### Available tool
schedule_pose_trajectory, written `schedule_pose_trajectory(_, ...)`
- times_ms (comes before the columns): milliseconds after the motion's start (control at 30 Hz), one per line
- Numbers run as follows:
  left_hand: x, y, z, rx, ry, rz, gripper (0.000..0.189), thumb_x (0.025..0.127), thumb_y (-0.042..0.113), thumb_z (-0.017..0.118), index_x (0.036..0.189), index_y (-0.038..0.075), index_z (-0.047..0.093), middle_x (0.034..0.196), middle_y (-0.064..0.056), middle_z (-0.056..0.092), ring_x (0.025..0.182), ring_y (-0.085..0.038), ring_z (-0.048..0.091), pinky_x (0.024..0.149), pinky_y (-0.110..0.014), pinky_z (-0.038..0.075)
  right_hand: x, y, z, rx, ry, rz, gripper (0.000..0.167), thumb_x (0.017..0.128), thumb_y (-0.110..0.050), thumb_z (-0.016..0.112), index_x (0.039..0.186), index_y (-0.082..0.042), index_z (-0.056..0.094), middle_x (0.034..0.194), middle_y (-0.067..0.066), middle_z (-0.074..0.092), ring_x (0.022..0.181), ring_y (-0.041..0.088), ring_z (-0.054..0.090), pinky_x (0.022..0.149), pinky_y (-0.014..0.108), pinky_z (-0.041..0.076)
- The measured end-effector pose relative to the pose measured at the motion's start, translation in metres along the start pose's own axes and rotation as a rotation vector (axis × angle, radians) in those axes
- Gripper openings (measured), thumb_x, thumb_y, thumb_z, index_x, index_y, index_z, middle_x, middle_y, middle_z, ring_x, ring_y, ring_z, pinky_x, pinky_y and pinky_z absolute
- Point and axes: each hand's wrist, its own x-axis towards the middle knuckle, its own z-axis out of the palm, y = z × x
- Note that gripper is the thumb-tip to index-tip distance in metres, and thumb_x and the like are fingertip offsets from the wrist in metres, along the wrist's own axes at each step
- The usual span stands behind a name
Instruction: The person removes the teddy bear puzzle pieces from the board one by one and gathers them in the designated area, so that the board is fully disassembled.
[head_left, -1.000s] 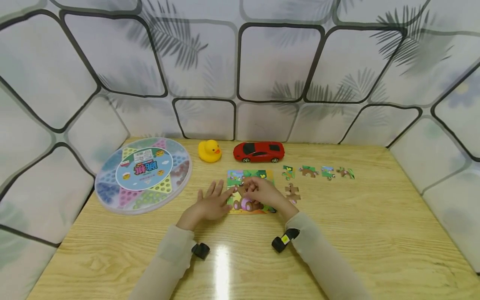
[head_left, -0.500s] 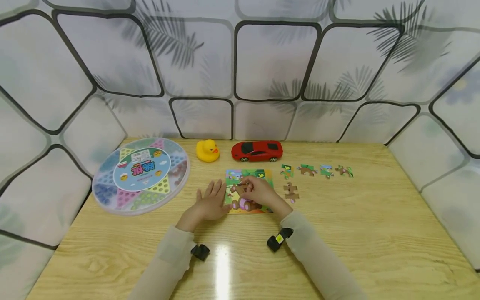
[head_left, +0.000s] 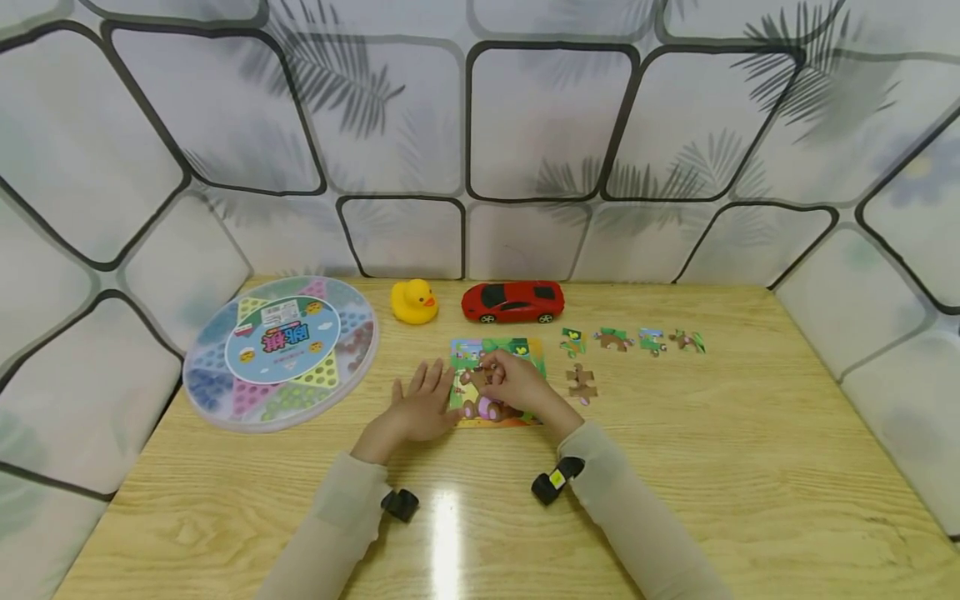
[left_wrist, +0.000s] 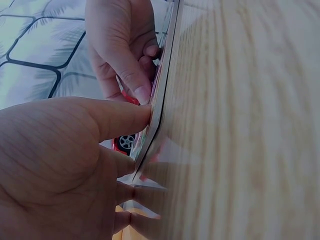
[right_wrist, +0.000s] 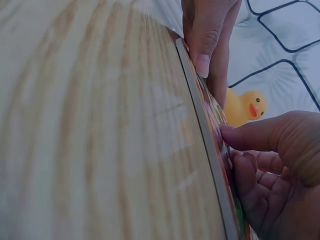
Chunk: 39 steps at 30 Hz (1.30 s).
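A square jigsaw puzzle (head_left: 467, 353) with a brown bear picture lies flat on the table in the head view. My left hand (head_left: 420, 412) rests palm down at its left side, fingers spread, thumb on the edge. Over the middle of the puzzle, my right hand (head_left: 520, 388) pinches a brown puzzle piece between thumb and curled fingers, which mostly hide it. The right wrist view has this thumb and index finger (right_wrist: 240, 167) right at the board's surface. From the left wrist, the left thumb (left_wrist: 127, 119) touches the board's edge, with the right hand (left_wrist: 122, 45) beyond.
Right of the puzzle lies a brown loose piece (head_left: 581, 383), with a row of several pieces (head_left: 615, 339) behind it. Farther back stand a yellow rubber duck (head_left: 413, 302) and a red toy car (head_left: 513, 302). A round board-game box (head_left: 281, 354) lies at left, before the patterned wall.
The left thumb has drawn back from over the puzzle to its left edge. The right hand stays over the middle with only a slight shift. The loose pieces stay put.
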Motion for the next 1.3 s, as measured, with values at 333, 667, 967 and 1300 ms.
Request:
schedule_pose_trajectory(333, 0.0008, 0.0008, -0.0004, 0.006, -0.005, -0.006, 0.077, 0.097, 0.048, 0.043, 0.153, 0.010, 0.007, 0.158, -0.013, -0.008, 0.143, -0.033, -0.011, 0.106, -0.066, -0.005, -0.0021, -0.0002, 0.0001, 0.007, 0.015, -0.013, 0.034, 0.084, -0.012, 0.071, 0.114, -0.009, 0.055, 0.073, 0.001, 0.052, 0.059, 0.012, 0.047, 0.050, 0.023, 0.038)
schedule_pose_trajectory(667, 0.0008, 0.0004, -0.0004, 0.012, -0.004, -0.008, 0.076, 0.098, 0.047, 0.043, 0.153, 0.010, 0.007, 0.158, -0.013, -0.006, 0.143, -0.034, -0.010, 0.106, -0.066, -0.004, -0.0019, -0.0002, 0.0022, -0.034, 0.056, -0.066, 0.036, 0.080, -0.009, 0.074, 0.109, -0.009, 0.054, 0.074, 0.002, 0.051, 0.064, 0.014, 0.047, 0.058, 0.026, 0.039)
schedule_pose_trajectory(967, -0.0010, 0.0025, -0.0025, 0.006, -0.011, -0.010, 0.076, 0.098, 0.047, 0.042, 0.153, 0.009, 0.007, 0.158, -0.013, -0.008, 0.143, -0.033, -0.011, 0.106, -0.065, -0.005, -0.0011, -0.0005, 0.0036, -0.065, 0.069, -0.070, 0.040, 0.079, -0.011, 0.077, 0.110, -0.009, 0.052, 0.084, 0.004, 0.051, 0.071, 0.016, 0.048, 0.063, 0.029, 0.041)
schedule_pose_trajectory(1300, -0.0010, 0.0014, -0.0022, 0.010, -0.021, -0.013, 0.076, 0.098, 0.049, 0.041, 0.153, 0.011, 0.006, 0.158, -0.012, -0.009, 0.143, -0.033, -0.012, 0.107, -0.064, -0.006, -0.0017, 0.0002, 0.0079, -0.020, 0.106, -0.003, 0.028, 0.087, -0.016, 0.069, 0.109, -0.014, 0.052, 0.081, 0.001, 0.054, 0.063, 0.015, 0.049, 0.057, 0.028, 0.039)
